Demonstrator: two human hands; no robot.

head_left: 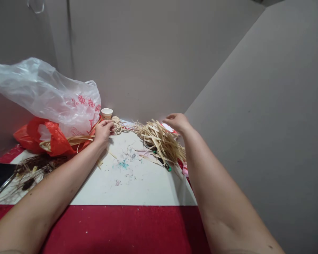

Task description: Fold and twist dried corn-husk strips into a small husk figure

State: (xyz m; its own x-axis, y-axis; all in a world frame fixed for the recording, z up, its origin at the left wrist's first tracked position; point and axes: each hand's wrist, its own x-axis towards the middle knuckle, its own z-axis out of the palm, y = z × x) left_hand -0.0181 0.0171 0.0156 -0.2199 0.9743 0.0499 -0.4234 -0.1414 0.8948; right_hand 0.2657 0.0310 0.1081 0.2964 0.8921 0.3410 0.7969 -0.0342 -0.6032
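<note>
While pale strips [161, 139] lie heaped, the left hand [103, 131] is at their nine o'clock, fingers curled; whether around anything, I cannot tell. With those strips at seven o'clock, the right hand [176, 122] bends its fingers, grip also unclear. From the left hand, a coil [118, 125] lies at two o'clock, a paper cup [106, 113] at twelve.

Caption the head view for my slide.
Left hand near a paper cup, right hand by a bundle of straw-like strips.
</note>
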